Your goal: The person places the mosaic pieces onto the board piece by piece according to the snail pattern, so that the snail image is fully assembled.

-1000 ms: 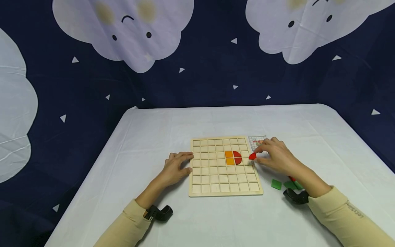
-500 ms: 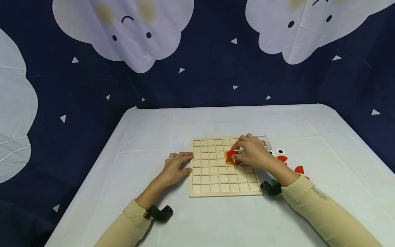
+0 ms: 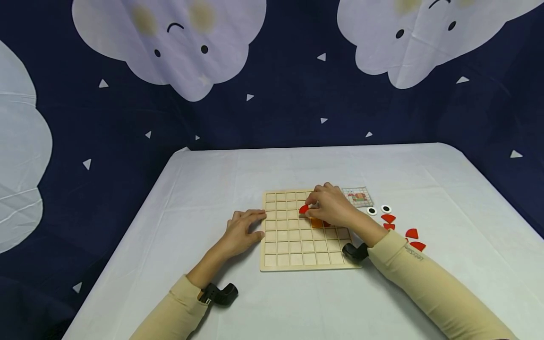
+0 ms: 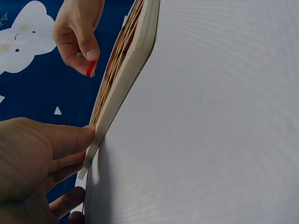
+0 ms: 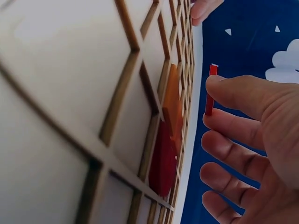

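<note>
A wooden grid board [image 3: 282, 248] lies on the white table. My left hand [image 3: 244, 232] rests against its left edge, the thumb [image 4: 74, 139] touching the rim. Above the grid, left of the orange squares [image 3: 317, 223], my right hand [image 3: 333, 208] pinches a red quarter-circle tile [image 3: 303, 209] between thumb and index finger. The right wrist view shows that tile edge-on, apart from the board, with the other fingers spread. Red tiles [image 5: 162, 163] sit in the cells beside the orange ones; in the head view the right hand partly covers them.
Right of the board lie a small printed pattern card [image 3: 358, 196], two eye discs [image 3: 386, 208] and several loose red tiles [image 3: 412, 233]. The right forearm crosses the board's right side and hides the green tiles. A dark cloud-print cloth [image 3: 280, 123] hangs behind the table.
My right hand has moved left from the board's right edge, carrying the red tile past the orange squares. The card and eye discs are uncovered. The left hand has stayed put.
</note>
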A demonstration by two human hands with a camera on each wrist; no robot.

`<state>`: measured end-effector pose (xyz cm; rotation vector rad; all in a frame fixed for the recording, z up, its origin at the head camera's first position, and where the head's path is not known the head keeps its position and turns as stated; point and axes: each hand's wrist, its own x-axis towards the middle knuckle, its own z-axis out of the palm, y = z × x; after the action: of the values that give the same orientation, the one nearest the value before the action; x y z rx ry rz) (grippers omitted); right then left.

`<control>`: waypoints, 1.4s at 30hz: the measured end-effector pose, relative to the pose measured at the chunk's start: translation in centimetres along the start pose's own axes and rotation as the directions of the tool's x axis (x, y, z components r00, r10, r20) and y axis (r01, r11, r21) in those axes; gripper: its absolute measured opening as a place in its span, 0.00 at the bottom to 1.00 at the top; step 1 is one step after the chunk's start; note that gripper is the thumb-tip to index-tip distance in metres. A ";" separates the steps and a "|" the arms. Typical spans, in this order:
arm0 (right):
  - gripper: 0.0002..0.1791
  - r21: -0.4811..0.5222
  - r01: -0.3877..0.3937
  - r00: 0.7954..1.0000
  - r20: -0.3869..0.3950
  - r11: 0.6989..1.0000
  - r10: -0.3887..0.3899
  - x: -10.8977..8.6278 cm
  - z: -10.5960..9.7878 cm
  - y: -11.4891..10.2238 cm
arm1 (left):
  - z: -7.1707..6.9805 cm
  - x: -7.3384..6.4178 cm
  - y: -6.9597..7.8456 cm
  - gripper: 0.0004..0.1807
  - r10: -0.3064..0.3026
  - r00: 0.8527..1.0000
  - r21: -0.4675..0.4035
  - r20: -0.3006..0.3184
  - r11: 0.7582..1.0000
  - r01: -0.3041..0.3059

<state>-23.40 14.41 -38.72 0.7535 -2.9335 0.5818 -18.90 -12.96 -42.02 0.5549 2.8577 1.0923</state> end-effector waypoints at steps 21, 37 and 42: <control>0.11 -0.060 0.045 0.999 0.033 0.997 -0.043 0.6 1.1 0.8 | 0.1 0.1 -0.1 0.26 0.005 1.000 0.008 -0.001 1.000 -0.005; 0.14 -0.044 0.032 0.999 0.028 0.999 -0.031 0.1 0.9 0.5 | 0.1 0.0 -0.2 0.26 0.006 1.000 0.010 0.000 1.000 -0.006; 0.14 -0.028 0.023 1.000 0.019 0.999 -0.022 -0.2 0.3 0.5 | 0.1 0.0 -0.2 0.26 0.009 1.000 0.010 0.001 1.000 -0.009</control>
<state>-23.50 14.79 -39.26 0.7921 -2.9399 0.5326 -18.99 -13.03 -42.18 0.5699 2.8643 1.0788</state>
